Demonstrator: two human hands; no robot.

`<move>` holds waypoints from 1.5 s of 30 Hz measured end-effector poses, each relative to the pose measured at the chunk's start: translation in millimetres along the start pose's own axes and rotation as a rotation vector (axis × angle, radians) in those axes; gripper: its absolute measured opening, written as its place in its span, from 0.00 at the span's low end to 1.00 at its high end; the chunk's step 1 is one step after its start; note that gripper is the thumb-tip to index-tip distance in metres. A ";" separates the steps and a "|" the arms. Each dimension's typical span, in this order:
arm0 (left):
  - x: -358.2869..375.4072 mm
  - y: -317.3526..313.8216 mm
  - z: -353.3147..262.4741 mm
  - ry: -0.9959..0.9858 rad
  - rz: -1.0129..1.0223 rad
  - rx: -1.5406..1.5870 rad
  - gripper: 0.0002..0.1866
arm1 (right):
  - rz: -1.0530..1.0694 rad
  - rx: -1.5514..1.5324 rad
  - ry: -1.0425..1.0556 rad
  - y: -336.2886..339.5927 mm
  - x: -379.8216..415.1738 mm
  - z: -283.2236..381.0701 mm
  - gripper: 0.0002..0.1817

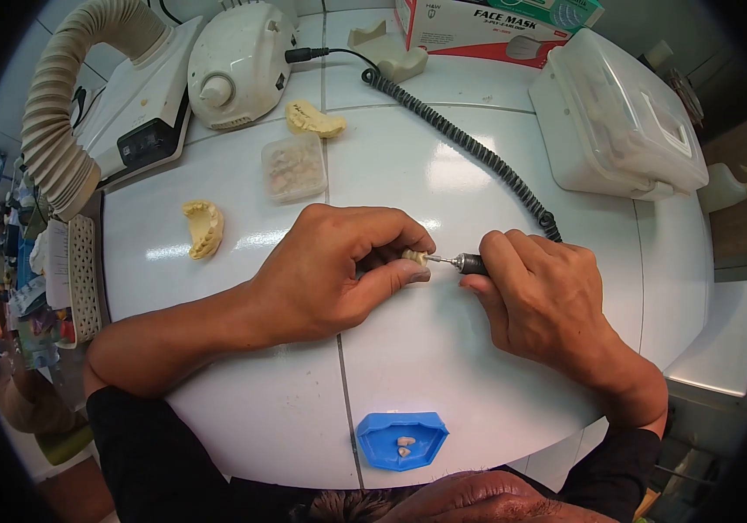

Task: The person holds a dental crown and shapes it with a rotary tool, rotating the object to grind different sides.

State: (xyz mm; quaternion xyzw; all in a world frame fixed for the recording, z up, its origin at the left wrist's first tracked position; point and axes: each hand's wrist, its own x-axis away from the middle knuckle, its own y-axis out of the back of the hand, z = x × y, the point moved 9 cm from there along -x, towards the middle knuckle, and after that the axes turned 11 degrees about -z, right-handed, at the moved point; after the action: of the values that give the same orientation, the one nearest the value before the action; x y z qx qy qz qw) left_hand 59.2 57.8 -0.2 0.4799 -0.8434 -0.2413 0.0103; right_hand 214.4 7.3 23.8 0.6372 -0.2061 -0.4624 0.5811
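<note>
Between left hand's (339, 270) fingertips sits a small tooth-coloured piece (415, 257).

Shows bright blue on the tray (427, 442), cream on the 2 small pieces (405, 442) inside. Spreads white over the table (478, 383), crossed by dark lines. Turns black on the coiled cord (458, 136).

Part of the small piece (415, 256) is covered by the left fingers (405, 229); its contact with the bur (440, 259) is too small to tell. The handpiece (473, 263) is mostly hidden by the right fingers (501, 260). Far beyond them, the mask box (478, 37) is cut off.
</note>
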 end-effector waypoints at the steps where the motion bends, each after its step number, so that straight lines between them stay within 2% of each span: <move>1: -0.2 0.1 -0.5 0.000 0.002 -0.004 0.10 | -0.002 0.007 -0.006 -0.1 -0.1 0.5 0.19; 11: 0.2 -0.8 0.7 0.017 0.006 -0.005 0.11 | 0.006 -0.004 -0.001 0.3 -0.4 -0.1 0.19; 14: 1.3 0.6 -7.4 -0.076 -0.022 -0.058 0.11 | -0.025 -0.034 -0.028 2.0 0.0 -4.2 0.19; 17: 1.3 3.4 -2.1 -0.039 -0.068 -0.019 0.12 | 0.000 -0.033 -0.022 1.3 0.2 -3.7 0.19; 23: 1.2 1.2 0.1 0.018 -0.029 -0.033 0.12 | -0.003 0.006 -0.004 -0.2 0.8 -0.7 0.18; 29: 2.0 0.3 -3.5 -0.078 -0.051 -0.085 0.12 | -0.008 0.013 0.000 -0.8 0.4 0.5 0.19; 45: 2.0 -0.7 -5.0 -0.079 -0.060 -0.069 0.13 | 0.001 0.041 0.004 -1.3 0.0 2.7 0.19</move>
State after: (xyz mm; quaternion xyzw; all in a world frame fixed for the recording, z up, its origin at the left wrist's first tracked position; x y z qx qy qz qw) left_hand 60.0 53.9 3.5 0.4945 -0.8196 -0.2892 -0.0136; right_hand 211.8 6.1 22.9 0.6497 -0.2147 -0.4563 0.5688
